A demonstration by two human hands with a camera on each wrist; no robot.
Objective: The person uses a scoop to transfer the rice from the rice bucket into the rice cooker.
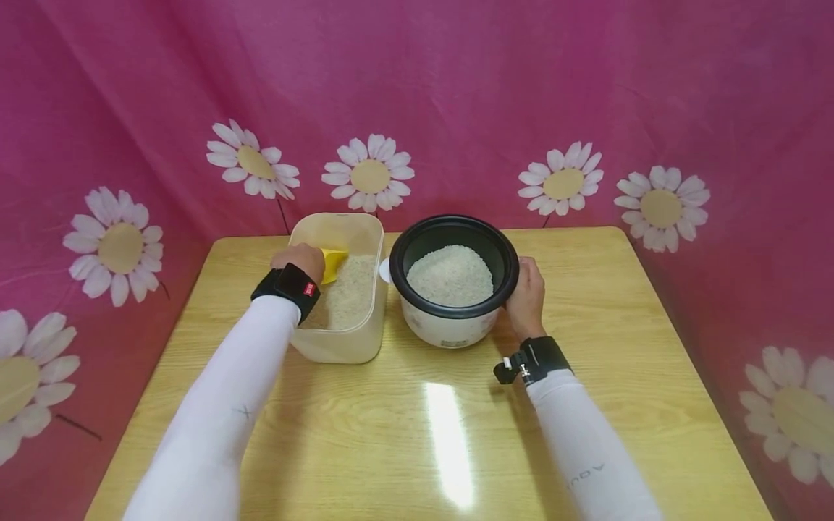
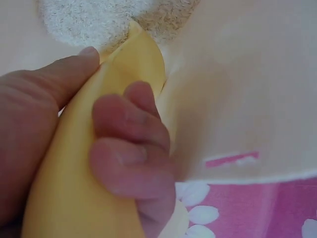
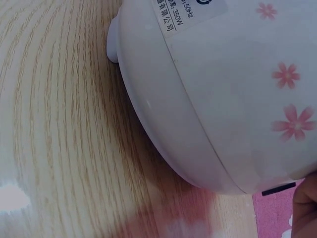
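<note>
My left hand reaches into a cream plastic bin and grips a yellow scoop. In the left wrist view, fingers and thumb wrap around the handle of the scoop, whose tip touches the rice. Right of the bin stands a white rice cooker with a black inner pot and a mound of rice inside. My right hand is at the cooker's right side; its fingertips are hidden. Pink flowers and a label mark the cooker body in the right wrist view.
Both containers stand near the back of a light wooden table, close beside each other. A pink curtain with white daisies hangs behind the table and along both sides. Light reflects off the tabletop in front of the cooker.
</note>
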